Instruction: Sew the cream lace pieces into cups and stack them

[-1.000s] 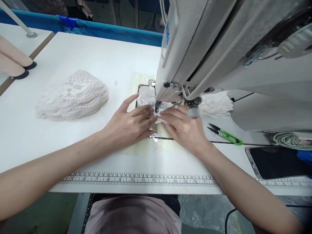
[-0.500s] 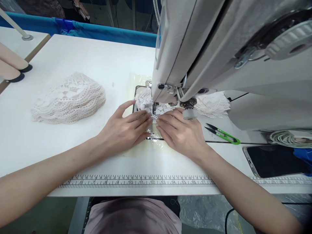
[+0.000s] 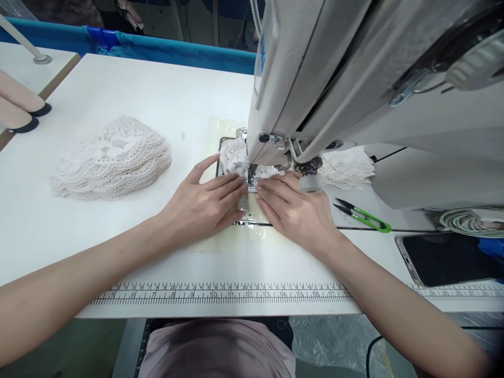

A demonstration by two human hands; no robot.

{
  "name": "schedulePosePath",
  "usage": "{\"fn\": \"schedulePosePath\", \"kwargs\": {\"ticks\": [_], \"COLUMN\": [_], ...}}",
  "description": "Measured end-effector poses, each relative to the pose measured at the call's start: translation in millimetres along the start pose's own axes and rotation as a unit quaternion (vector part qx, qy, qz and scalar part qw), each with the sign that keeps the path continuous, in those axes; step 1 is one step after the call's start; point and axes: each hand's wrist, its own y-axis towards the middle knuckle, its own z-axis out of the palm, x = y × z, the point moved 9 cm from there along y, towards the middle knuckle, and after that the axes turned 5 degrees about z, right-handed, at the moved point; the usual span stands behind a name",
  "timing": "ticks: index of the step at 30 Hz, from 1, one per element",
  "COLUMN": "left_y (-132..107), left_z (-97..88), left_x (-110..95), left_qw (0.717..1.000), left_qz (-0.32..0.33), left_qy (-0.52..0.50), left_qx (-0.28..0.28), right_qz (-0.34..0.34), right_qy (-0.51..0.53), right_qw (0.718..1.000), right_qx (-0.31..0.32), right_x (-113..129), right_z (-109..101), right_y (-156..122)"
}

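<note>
A piece of white lace [image 3: 233, 156] lies under the presser foot [image 3: 252, 172] of a sewing machine [image 3: 283, 89]. My left hand [image 3: 202, 202] rests flat at the lace's left side, fingertips pressing on it close to the foot, thumb and fingers spread. On the other side, my right hand [image 3: 297, 207] lies with its stretched fingers on the lace, tips just right of the foot. Part of that hand is hidden behind the machine's tension knob [image 3: 311, 182]. The fingers cover much of the lace's near edge.
A stack of lace pieces [image 3: 114, 160] lies on the left, more lace [image 3: 348, 168] behind the machine head. Green thread snips [image 3: 366, 218], a phone [image 3: 449, 258] and a coiled cable [image 3: 468, 223] are on the right. A ruler strip [image 3: 220, 294] runs along the front edge.
The lace's near edge has moved slightly away from me, further under the foot, and both hands have shifted a little with it. The view has moved slightly.
</note>
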Motion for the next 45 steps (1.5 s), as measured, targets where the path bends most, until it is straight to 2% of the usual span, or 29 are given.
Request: {"fn": "schedulePosePath", "kwargs": {"ticks": [12,21,25,29,31,34,36,38,42,45], "left_y": [4,2,1,-2,-3,-3,-4,-3,-1,0], "left_z": [1.3,4.1,1.1,5.7,1.0,-15.9,-23.9,-22.8,-6.9,-2.0], "left_x": [5,8,18,30,27,18,15,14,16,18], "left_qw": [1.0,1.0,0.999,0.997,0.996,0.993,0.993,0.996,1.0,0.999], "left_qz": [0.007,-0.01,-0.026,-0.052,-0.036,-0.014,-0.007,-0.001,0.012,-0.007], "left_qy": [0.014,-0.005,0.015,0.046,0.079,0.119,0.108,0.071,-0.017,-0.04], "left_qx": [-0.016,0.003,-0.018,0.021,0.023,-0.023,-0.055,-0.059,-0.015,-0.002], "right_qz": [0.019,0.027,0.027,0.02,0.012,0.008,0.014,0.011,-0.01,0.012], "right_qy": [-0.01,-0.043,-0.055,-0.052,-0.058,-0.054,-0.031,0.003,0.063,0.064], "right_qw": [0.999,0.998,0.998,0.998,0.998,0.998,0.999,1.0,0.998,0.997], "right_qx": [0.028,0.022,0.013,-0.003,-0.014,-0.027,-0.029,-0.021,0.017,0.042], "right_x": [-6,-6,-5,-5,-3,0,2,6,17,15], "right_z": [8,8,7,1,-4,-11,-14,-13,-6,0], "right_y": [1,1,2,2,2,1,1,1,1,1]}}
